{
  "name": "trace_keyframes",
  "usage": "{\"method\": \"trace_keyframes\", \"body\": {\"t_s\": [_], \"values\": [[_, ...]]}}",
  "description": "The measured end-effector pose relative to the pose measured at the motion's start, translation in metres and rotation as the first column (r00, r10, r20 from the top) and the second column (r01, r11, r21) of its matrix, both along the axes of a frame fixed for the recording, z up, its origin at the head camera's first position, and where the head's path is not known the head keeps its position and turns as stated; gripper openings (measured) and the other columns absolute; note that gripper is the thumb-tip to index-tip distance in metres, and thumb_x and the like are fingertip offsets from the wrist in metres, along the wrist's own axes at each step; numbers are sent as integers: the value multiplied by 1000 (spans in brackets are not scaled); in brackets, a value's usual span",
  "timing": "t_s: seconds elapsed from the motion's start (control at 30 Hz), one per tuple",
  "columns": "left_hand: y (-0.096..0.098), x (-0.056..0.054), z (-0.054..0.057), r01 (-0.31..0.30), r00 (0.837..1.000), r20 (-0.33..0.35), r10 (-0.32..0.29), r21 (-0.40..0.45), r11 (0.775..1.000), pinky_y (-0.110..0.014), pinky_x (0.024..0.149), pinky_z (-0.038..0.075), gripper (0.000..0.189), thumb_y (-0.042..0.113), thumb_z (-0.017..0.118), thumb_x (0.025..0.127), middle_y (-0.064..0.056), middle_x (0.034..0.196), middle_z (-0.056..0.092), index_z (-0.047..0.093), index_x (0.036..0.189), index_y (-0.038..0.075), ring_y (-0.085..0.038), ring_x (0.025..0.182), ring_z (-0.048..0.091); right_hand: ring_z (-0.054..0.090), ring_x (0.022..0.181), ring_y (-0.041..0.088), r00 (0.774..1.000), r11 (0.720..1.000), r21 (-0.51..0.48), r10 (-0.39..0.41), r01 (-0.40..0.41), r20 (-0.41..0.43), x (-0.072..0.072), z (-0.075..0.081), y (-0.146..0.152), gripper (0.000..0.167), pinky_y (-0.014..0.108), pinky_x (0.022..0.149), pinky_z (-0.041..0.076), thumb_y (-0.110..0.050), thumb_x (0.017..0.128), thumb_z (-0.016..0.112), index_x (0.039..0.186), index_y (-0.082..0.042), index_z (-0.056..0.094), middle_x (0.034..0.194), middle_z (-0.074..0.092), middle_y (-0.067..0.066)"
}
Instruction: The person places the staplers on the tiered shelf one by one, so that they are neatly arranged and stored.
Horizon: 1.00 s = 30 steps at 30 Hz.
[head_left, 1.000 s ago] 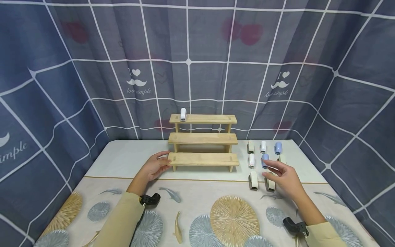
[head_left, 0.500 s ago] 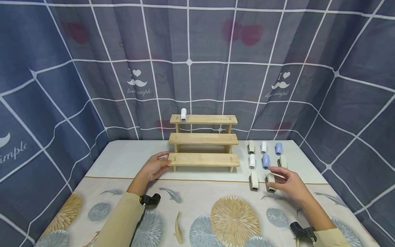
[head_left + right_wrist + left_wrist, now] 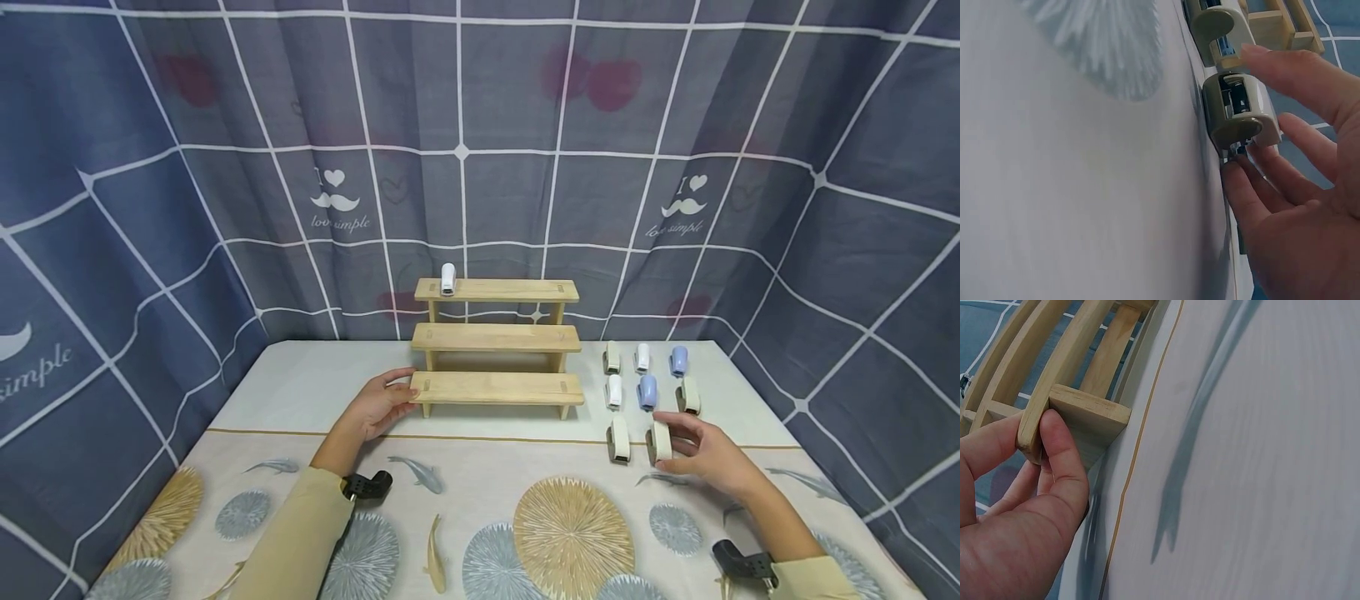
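The wooden stand has three steps, and the left hand pinches the left end of its lowest one. The right hand, right of the stand, is half open around a cream gadget; I can't tell if it grips. The gadget looks light, hard and maybe slippery, best held by its sides.

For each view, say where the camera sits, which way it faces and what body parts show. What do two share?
Head: worn there, facing forward and down at the shelf; left hand, right hand, sleeves show.
Left wrist: worn there, facing the shelf's end; left hand shows.
Right wrist: worn there, facing a cream device; right hand shows.
Head and left wrist share the left hand.
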State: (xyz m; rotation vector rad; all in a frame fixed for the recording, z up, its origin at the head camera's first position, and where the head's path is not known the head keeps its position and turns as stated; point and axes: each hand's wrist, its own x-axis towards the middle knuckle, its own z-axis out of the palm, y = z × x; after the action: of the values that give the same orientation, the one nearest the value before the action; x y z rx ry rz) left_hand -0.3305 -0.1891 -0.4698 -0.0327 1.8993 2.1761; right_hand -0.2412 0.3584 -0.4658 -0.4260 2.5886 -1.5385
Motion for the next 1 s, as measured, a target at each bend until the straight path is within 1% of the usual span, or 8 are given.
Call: {"method": "trace_keyframes", "body": {"t_s": [0.2, 0.3, 0.33, 0.43, 0.5, 0.53, 0.57, 1.0], "values": [[0, 1, 0, -2, 1000, 12, 2, 19, 1000, -21, 77, 62, 66, -7, 61, 97, -7, 107, 64, 33, 156, -1, -12, 86, 69, 48, 132, 57, 1000, 1000, -13, 12, -11, 27, -1, -1, 1, 90, 14, 94, 54, -4, 77, 87, 150, 13, 36, 151, 39, 39], [0, 1, 1, -5, 1000, 15, 4, 24, 1000, -21, 77, 62, 66, -8, 61, 97, -7, 108, 64, 34, 156, -1, -12, 85, 70, 51, 131, 53, 999, 1000, -12, 8, -7, 37, -2, -1, 1, 89, 14, 93, 54, -3, 77, 87, 149, 14, 37, 149, 41, 40], [0, 1, 1, -3, 1000, 14, 3, 25, 1000, -21, 78, 62, 66, -7, 61, 97, -7, 108, 64, 33, 156, -2, -12, 86, 70, 55, 130, 47, 999, 1000, -13, 8, -7, 40, -2, 0, 1, 89, 14, 93, 54, -3, 77, 87, 149, 14, 37, 149, 42, 40], [-1, 1, 1, -1, 1000, 14, 0, 23, 1000, -22, 78, 62, 67, -8, 61, 97, -7, 109, 64, 32, 157, -2, -12, 86, 70, 63, 123, 17, 999, 1000, -30, 7, -6, 53, -2, 0, 2, 88, 13, 93, 54, -2, 76, 87, 148, 15, 38, 148, 43, 41], [-1, 1, 1, -4, 1000, 15, 3, 20, 1000, -22, 78, 62, 66, -8, 61, 97, -7, 108, 65, 33, 157, -2, -12, 86, 70, 60, 115, -2, 998, 999, -39, 9, -7, 56, -3, -1, 2, 88, 12, 93, 54, -2, 76, 87, 147, 15, 38, 147, 43, 41], [-1, 1, 2, -3, 1000, 15, 3, 18, 1000, -22, 78, 62, 66, -8, 60, 97, -7, 108, 65, 33, 157, -2, -12, 85, 70, 57, 112, -9, 998, 999, -45, 12, -10, 57, -3, -1, 3, 88, 12, 93, 53, -2, 76, 87, 147, 16, 38, 147, 42, 42], [-1, 2, 2, -4, 1000, 17, 3, 17, 1000, -21, 78, 62, 66, -8, 60, 97, -6, 107, 65, 33, 157, -1, -11, 85, 70, 56, 110, -12, 998, 999, -50, 14, -11, 57, -4, -2, 3, 88, 12, 93, 54, -2, 76, 87, 147, 16, 38, 146, 42, 42], [0, 2, 2, -1, 1000, 17, 1, 7, 1000, -22, 79, 62, 66, -8, 60, 97, -9, 110, 64, 33, 157, -1, -12, 87, 69, 60, 104, -10, 999, 999, -25, -23, 24, 25, -5, -5, 1, 82, 14, 89, 56, -2, 76, 87, 143, 17, 44, 141, 49, 41]]}}
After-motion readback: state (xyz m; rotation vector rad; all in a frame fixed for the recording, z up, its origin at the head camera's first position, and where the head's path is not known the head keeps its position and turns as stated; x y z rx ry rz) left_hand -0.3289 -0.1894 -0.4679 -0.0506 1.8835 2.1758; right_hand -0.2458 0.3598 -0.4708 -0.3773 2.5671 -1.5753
